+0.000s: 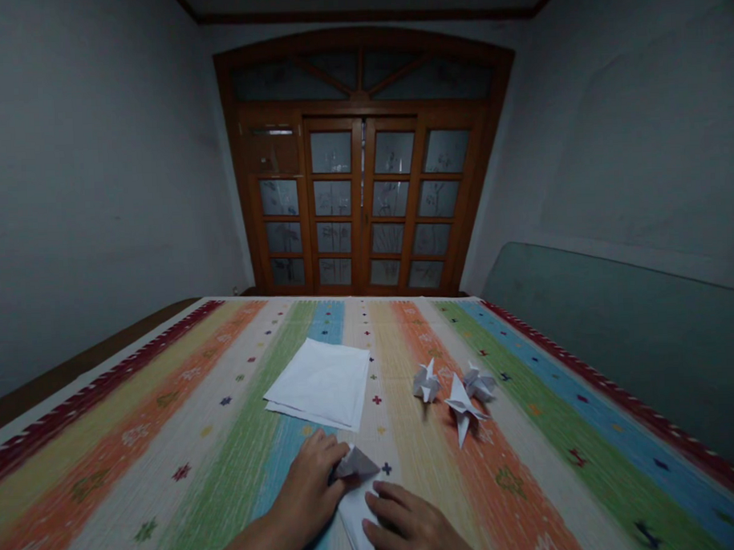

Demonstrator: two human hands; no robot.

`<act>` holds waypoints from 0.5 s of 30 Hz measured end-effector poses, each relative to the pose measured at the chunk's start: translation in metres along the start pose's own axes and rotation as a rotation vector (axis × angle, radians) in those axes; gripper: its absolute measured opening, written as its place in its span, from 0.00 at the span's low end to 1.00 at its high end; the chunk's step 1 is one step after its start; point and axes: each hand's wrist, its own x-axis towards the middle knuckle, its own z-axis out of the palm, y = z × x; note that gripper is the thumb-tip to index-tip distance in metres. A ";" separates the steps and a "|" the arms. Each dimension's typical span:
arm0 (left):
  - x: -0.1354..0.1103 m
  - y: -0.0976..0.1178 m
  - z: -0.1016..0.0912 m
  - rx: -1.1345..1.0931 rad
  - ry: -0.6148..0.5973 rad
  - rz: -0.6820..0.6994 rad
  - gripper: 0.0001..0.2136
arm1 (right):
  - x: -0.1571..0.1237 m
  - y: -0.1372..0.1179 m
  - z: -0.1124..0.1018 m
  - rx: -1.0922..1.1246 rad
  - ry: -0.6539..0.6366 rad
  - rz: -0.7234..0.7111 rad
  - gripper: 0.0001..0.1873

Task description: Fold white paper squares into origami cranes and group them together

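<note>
A partly folded white paper piece (357, 488) lies on the striped cloth near the front edge. My left hand (308, 490) pinches a raised flap of it with curled fingers. My right hand (412, 526) presses flat on the paper's lower part, fingers stretched toward the left. A stack of white square sheets (323, 382) lies just beyond the hands. Three finished white origami figures (458, 392) stand to the right of the stack.
The striped multicoloured cloth (168, 442) covers the whole surface. A wooden door with frosted glass panes (364, 203) stands at the far end. A grey-green panel (616, 338) leans along the right wall.
</note>
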 end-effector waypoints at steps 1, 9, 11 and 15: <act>0.000 -0.001 0.000 0.001 0.008 0.011 0.12 | -0.001 0.000 0.004 -0.006 0.018 -0.005 0.17; 0.000 0.006 -0.004 0.025 0.011 0.054 0.15 | -0.003 -0.003 0.017 -0.041 0.093 -0.004 0.19; 0.001 0.013 -0.007 0.061 -0.053 0.017 0.13 | -0.002 -0.004 0.013 -0.003 0.074 -0.007 0.19; 0.002 0.025 -0.013 0.124 -0.137 -0.005 0.14 | 0.000 -0.007 0.012 -0.005 0.083 -0.054 0.14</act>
